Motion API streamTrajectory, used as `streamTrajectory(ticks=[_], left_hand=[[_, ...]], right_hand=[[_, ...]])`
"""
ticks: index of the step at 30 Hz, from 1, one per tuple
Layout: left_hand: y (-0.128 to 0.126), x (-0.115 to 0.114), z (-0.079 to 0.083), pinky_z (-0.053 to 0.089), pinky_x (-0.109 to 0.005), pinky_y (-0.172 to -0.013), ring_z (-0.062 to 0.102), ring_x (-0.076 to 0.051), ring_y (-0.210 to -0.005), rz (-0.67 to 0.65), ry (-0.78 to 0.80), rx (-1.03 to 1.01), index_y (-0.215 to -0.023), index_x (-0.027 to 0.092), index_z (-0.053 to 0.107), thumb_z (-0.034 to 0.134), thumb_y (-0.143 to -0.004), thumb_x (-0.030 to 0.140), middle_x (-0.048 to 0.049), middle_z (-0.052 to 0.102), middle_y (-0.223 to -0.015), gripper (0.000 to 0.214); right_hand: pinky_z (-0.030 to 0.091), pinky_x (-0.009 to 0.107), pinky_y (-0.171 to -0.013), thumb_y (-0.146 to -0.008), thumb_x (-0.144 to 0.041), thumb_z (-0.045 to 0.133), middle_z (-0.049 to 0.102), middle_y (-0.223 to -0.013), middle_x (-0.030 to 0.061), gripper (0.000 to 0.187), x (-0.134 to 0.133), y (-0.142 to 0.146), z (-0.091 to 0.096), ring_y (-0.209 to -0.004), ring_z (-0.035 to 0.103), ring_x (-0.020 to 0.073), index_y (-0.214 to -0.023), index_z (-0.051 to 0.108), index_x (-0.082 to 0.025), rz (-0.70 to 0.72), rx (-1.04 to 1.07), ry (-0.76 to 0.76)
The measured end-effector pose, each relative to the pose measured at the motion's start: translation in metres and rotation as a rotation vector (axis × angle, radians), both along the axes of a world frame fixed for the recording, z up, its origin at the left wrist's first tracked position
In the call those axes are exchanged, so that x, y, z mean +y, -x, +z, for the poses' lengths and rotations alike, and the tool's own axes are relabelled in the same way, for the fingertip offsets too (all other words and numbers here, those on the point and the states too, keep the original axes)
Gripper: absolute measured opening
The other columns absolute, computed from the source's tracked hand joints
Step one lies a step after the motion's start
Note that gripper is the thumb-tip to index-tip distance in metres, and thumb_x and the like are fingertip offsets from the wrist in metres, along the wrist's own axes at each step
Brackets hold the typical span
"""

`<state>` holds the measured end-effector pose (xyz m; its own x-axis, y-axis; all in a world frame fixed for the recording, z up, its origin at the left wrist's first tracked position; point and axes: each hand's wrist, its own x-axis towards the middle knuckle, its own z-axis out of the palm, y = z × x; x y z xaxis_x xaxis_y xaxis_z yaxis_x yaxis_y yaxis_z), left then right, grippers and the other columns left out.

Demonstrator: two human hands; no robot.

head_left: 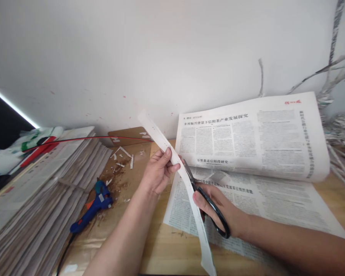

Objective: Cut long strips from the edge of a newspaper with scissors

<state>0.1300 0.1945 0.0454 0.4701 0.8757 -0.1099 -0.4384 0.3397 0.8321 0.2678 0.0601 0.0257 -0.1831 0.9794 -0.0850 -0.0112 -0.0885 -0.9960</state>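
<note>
A long white paper strip (158, 132) runs slantwise through the middle of the view, its lower end hanging near the table's front edge. My left hand (161, 168) pinches it between thumb and fingers, a little above its middle. In my right hand (215, 203) is a pair of black-handled scissors (218, 220), with fingers wrapped through the loops. The scissor blades lie close beside the strip, just below my left fingers. Whether they touch or cut the paper I cannot tell. Behind my right hand lie an unfolded newspaper sheet (276, 203) and a folded newspaper (247, 134).
At left stands a tall stack of newspapers (51, 184) with plastic bags on top. A blue glue gun (93, 207) with a dark cord lies beside it, near paper scraps (130, 161). Twisted paper stems (333, 84) rise at the right against the white wall (161, 50).
</note>
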Motion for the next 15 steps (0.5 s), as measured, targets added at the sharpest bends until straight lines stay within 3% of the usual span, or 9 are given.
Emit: streamTrajectory(ticks=[5, 10, 15], left_hand=[[-0.005, -0.005, -0.008, 0.057, -0.013, -0.047, 0.071, -0.013, -0.059, -0.091, 0.025, 0.026, -0.081, 0.014, 0.067, 0.087, -0.067, 0.032, -0.0006, 0.071, -0.066, 0.030], [-0.007, -0.005, -0.013, 0.057, -0.011, -0.050, 0.070, -0.010, -0.060, -0.092, 0.013, 0.016, -0.080, 0.013, 0.070, 0.088, -0.065, 0.029, -0.0006, 0.071, -0.071, 0.028], [-0.008, -0.005, -0.009, 0.057, -0.010, -0.050, 0.067, -0.008, -0.058, -0.055, 0.019, 0.013, -0.079, 0.012, 0.071, 0.090, -0.062, 0.025, 0.0005, 0.070, -0.070, 0.028]], right_hand=[[0.039, 0.026, -0.054, -0.090, -0.067, 0.052, 0.037, -0.066, -0.0038, 0.050, 0.002, -0.002, -0.004, -0.060, 0.042, 0.0125, -0.072, 0.042, -0.021, -0.039, -0.009, -0.089], [0.045, 0.030, -0.057, -0.088, -0.073, 0.047, 0.049, -0.073, 0.0001, 0.054, 0.001, -0.001, -0.010, -0.060, 0.051, 0.0143, -0.081, 0.049, -0.020, -0.046, 0.151, 0.026], [0.039, 0.029, -0.051, -0.084, -0.078, 0.047, 0.048, -0.063, -0.0011, 0.059, -0.001, -0.001, -0.005, -0.053, 0.049, 0.0138, -0.074, 0.048, -0.020, -0.031, 0.096, 0.030]])
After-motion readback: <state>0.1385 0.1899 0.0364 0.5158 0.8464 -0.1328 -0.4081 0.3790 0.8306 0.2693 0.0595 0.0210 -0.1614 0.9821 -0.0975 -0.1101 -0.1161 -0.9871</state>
